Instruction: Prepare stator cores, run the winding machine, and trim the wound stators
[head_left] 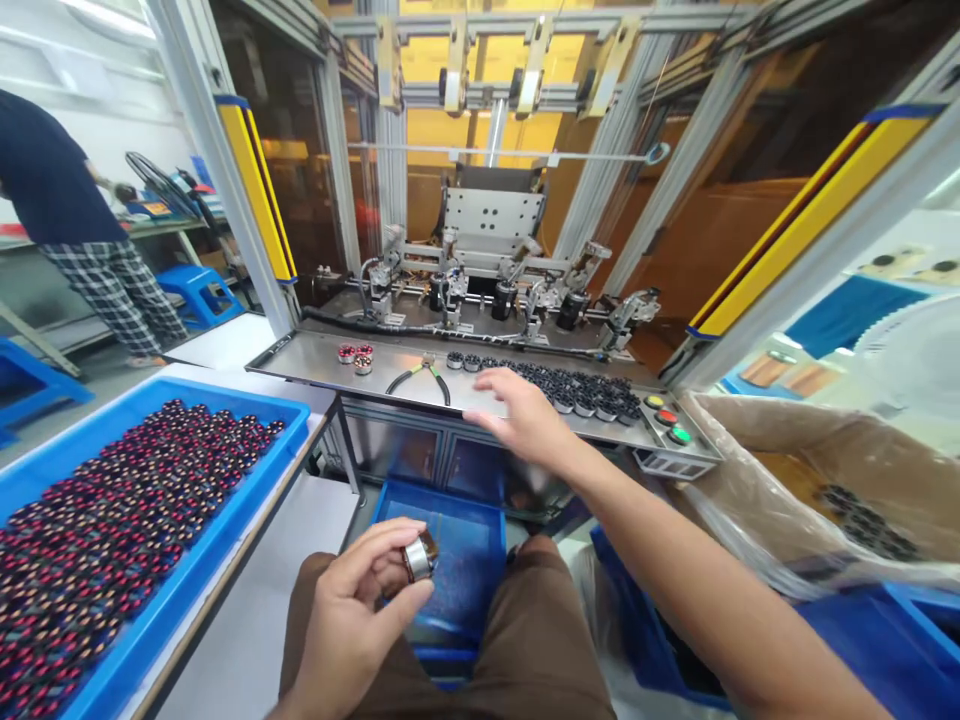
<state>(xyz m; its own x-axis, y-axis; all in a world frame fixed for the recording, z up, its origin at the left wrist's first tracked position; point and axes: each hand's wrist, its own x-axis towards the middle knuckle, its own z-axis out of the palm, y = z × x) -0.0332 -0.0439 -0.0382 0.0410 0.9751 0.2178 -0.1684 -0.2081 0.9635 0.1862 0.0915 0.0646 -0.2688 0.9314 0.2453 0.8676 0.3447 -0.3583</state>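
Note:
My left hand [364, 605] is closed around a small wound motor stator [418, 557], a silvery ring with copper-coloured wire showing, held above my lap. Over the front edge of the metal worktop [322, 370], my right hand [517, 412] is stretched out with thumb and fingers apart and nothing between them. Beside it, to the left, lies a pair of pliers [427, 370] with dark and yellow-green handles. Just behind and to the right of that hand spread many black stator cores [577, 388]. A few red and copper wound stators [363, 357] stand at the worktop's left.
A blue tray [300, 415] full of wound stators stands on my left. Machine heads [454, 290] line the back of the worktop between yellow light curtains [259, 190]. Push buttons [667, 416] and a plastic-lined carton [750, 410] are at right. A person [45, 180] stands far left.

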